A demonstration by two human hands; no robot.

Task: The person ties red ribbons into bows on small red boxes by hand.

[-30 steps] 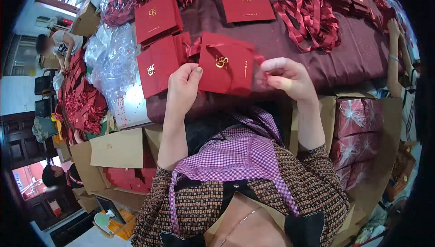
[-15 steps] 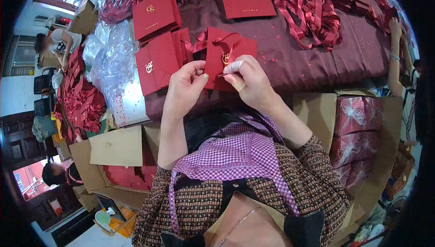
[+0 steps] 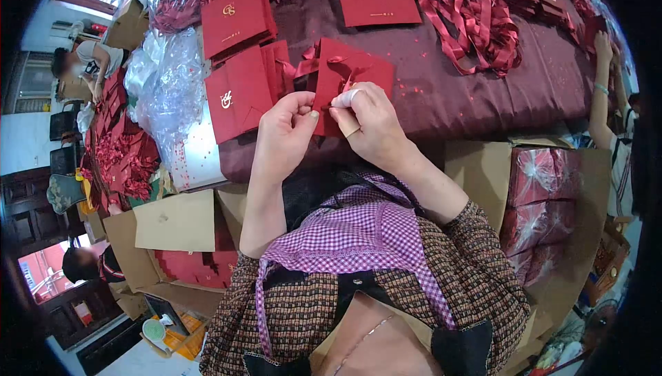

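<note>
A small red paper gift bag (image 3: 377, 67) with a gold emblem lies in front of me on the dark red cloth (image 3: 427, 110). My left hand (image 3: 284, 131) pinches its left edge between thumb and fingers. My right hand (image 3: 378, 128), white tape round a finger, is closed at the bag's front on a red ribbon (image 3: 339, 66). The ribbon loops over the bag and partly covers the emblem; its end is hidden by my fingers. More red gift bags (image 3: 238, 100) lie just left of my left hand.
A bag stack (image 3: 238, 21), a single bag (image 3: 379, 4) and loose ribbons (image 3: 476, 31) lie farther back. Clear plastic (image 3: 169, 86) is at left. Open cartons stand left (image 3: 176, 221) and right (image 3: 476, 176). Other people work at left (image 3: 96, 59) and right (image 3: 603, 86).
My right hand has moved slightly left, closer to my left hand, and its fingers are more folded over the ribbon. My left hand keeps its hold on the bag.
</note>
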